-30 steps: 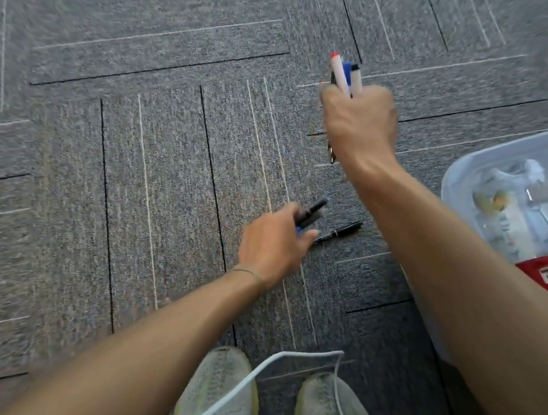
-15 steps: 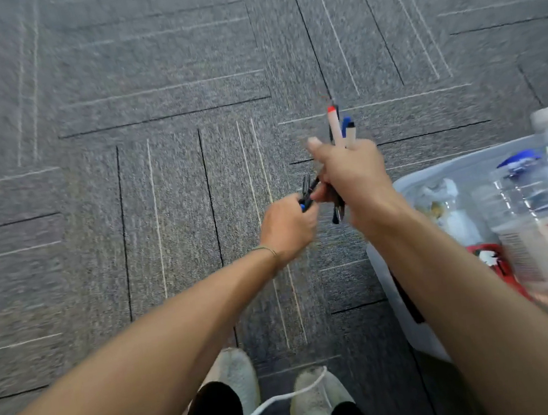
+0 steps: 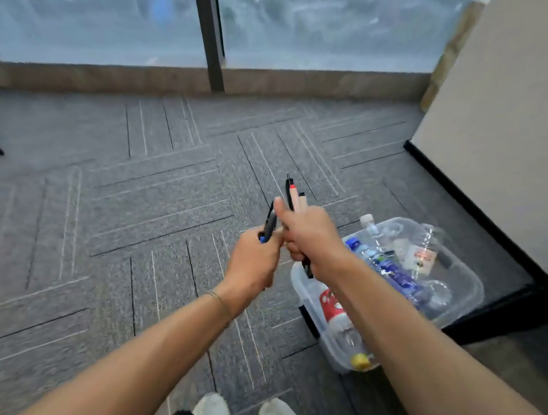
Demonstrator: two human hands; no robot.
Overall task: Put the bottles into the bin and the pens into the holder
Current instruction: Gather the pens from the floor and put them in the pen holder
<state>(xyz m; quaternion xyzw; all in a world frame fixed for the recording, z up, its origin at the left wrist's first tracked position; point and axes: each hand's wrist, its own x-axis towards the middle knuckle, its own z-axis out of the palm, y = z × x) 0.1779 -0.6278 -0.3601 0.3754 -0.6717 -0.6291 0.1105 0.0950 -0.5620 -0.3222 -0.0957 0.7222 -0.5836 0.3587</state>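
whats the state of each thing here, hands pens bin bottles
left hand: grips a black pen with a blue end
black pen: held tilted, tip up toward the right hand
right hand: grips a bundle of pens
bundle of pens: held upright, ends poking above the fist
bin: on the carpet, open, no lid
bottles: lying inside the bin

This looks like an office high in a tall building. Grey striped carpet tiles (image 3: 147, 202) cover the floor, floor-to-ceiling windows (image 3: 328, 11) across the top of the frame overlook a hazy city, and a beige partition panel (image 3: 515, 129) stands at right.
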